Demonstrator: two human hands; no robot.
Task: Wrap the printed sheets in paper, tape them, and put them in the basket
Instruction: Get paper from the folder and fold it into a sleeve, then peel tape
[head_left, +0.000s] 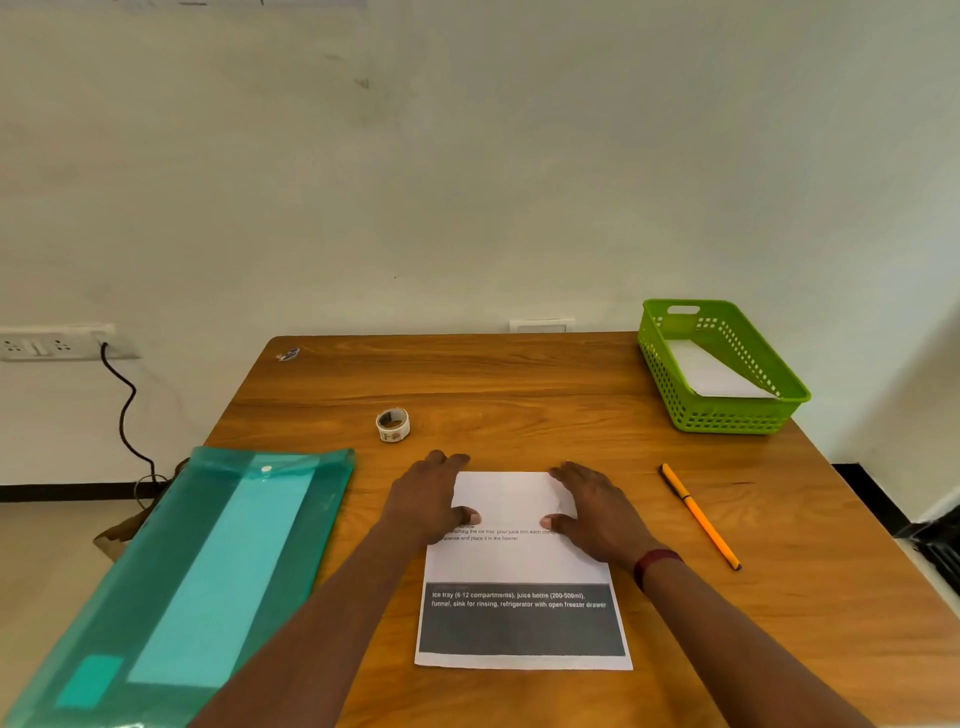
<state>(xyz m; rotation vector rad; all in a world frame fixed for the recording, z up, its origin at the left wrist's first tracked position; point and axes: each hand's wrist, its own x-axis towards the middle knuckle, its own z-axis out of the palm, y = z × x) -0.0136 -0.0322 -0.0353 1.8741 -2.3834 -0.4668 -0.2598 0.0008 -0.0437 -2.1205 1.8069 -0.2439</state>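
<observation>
Two hands fold the printed sheet (519, 571) on the table (519, 374)
Left hand (431, 499), right hand (592, 512) — open grip, flat on the fold; press evenly, edges aligned.

The table (519, 374) had a wood-grain top in a warm brown finish, with rounded far corners. Its far edge stood near a plain off-white wall (467, 156), which carried a few faint scuff marks. A white socket strip (52, 344) was mounted low on the wall at far left; a black cable (124, 410) hung from it and trailed down toward the floor. A dark skirting band (78, 491) ran along the wall base at left, and another appeared at right. The floor (47, 561) was pale and smooth. A small white plate was fixed to the wall just behind the table's far edge. Lighting was even and diffuse, with soft shadows.
</observation>
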